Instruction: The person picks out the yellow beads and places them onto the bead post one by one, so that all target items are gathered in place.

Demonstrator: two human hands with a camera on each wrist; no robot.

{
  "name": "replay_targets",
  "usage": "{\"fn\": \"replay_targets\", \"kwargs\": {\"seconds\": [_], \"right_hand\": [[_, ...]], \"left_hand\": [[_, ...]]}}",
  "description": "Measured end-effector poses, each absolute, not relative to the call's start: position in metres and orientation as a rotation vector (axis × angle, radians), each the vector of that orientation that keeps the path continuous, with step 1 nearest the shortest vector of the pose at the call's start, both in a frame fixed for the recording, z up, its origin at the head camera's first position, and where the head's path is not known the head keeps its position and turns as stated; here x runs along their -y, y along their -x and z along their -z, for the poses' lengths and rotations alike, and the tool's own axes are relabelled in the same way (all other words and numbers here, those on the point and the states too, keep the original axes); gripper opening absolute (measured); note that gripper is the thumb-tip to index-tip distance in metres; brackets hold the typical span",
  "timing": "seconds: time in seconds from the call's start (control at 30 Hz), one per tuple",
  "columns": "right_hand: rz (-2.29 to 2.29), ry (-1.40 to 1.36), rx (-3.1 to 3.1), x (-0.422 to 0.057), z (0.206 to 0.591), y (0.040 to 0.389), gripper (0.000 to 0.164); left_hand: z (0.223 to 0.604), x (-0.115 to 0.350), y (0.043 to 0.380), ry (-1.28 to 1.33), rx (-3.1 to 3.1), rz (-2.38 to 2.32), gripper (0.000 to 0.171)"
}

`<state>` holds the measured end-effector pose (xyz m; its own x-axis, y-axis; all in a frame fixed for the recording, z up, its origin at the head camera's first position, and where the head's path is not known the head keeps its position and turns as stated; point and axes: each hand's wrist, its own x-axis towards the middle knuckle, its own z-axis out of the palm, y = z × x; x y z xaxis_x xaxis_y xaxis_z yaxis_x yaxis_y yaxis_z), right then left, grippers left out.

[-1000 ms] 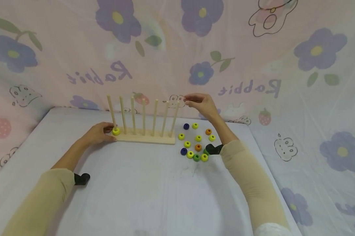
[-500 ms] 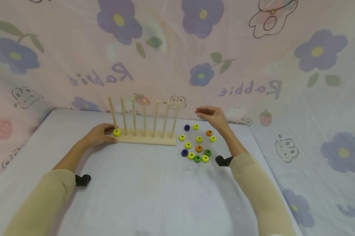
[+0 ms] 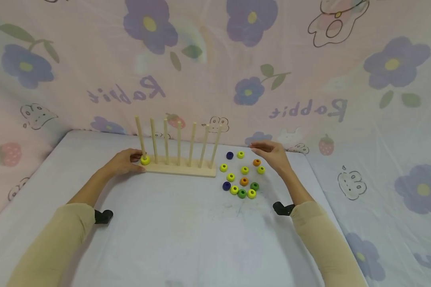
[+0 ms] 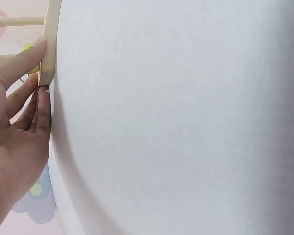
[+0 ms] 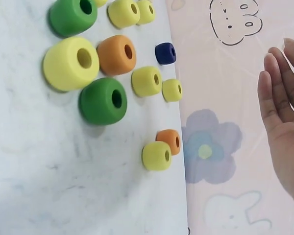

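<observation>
Left of ctr, our L hand (image 3: 126, 162), fingers pinching rack (image 3: 179, 170) end; right, our R hand (image 3: 275, 154), fingers loosely together, nr beads (image 3: 244, 172).

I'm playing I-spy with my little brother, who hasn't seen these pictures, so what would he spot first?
Probably the bright yellow, orange, green and dark blue beads scattered on the right side of the white table. Then the wooden stand to their left with seven tall pegs, a yellow bead on the leftmost one and the left hand gripping that end. Behind it all are big purple flowers on a pink backdrop.
</observation>
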<state>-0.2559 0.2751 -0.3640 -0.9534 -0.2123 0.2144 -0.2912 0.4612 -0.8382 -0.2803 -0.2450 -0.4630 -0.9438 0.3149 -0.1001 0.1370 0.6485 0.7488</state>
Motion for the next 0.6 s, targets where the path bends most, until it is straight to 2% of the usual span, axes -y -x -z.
{"fn": "replay_targets", "kwargs": {"seconds": [0.1,0.33,0.6], "right_hand": [[-1.518,-0.462,2.615,-0.276,0.36,0.249,0.032],[-1.548,-0.435,2.578,-0.303,0.397,0.262,0.034],[-1.487,-0.321,2.628,-0.321,0.421,0.258,0.032]], "left_hand": [[0.462,0.245,0.279,-0.365,-2.644,-1.182,0.081],[0.462,0.244,0.28,-0.367,-2.648,-1.176,0.08],[0.461,0.243,0.279,-0.353,-2.651,-1.16,0.079]]}}
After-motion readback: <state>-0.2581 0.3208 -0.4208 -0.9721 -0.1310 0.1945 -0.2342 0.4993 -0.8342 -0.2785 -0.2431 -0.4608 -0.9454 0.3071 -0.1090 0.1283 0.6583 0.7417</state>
